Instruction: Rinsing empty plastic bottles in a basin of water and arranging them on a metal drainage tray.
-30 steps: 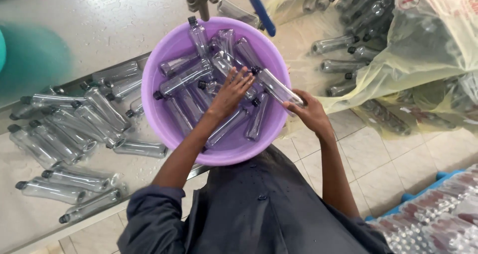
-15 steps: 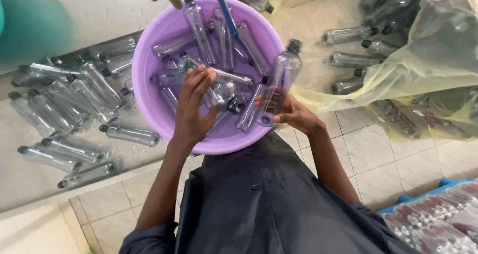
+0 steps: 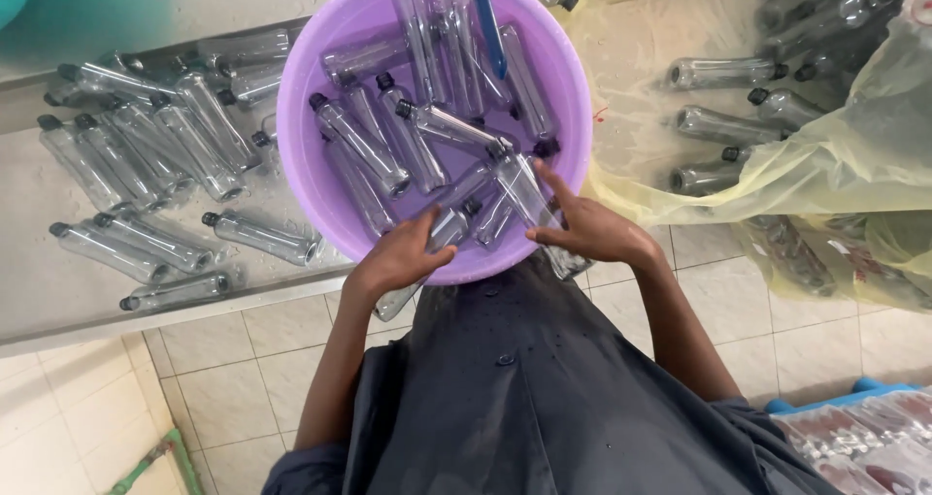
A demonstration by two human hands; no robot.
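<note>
Two hands: both at the near rim of the basin [image 3: 320,87], apart.
Left hand [image 3: 403,257]: clamped on a bottle [image 3: 435,243] (its lower end hangs over the rim).
Right hand [image 3: 592,231]: gripping a second bottle [image 3: 524,189], forefinger stretched along it.
Basin: purple, round, on the counter [image 3: 58,291], full of clear capped bottles lying crosswise.
Blue rod [image 3: 485,19]: dips into the basin from the far side.
Counter pile [image 3: 146,155]: more bottles left of the basin.
Yellow bag [image 3: 854,155]: right of the basin, bottles inside and beside it.
Dark garment [image 3: 544,388]: wet spots.
</note>
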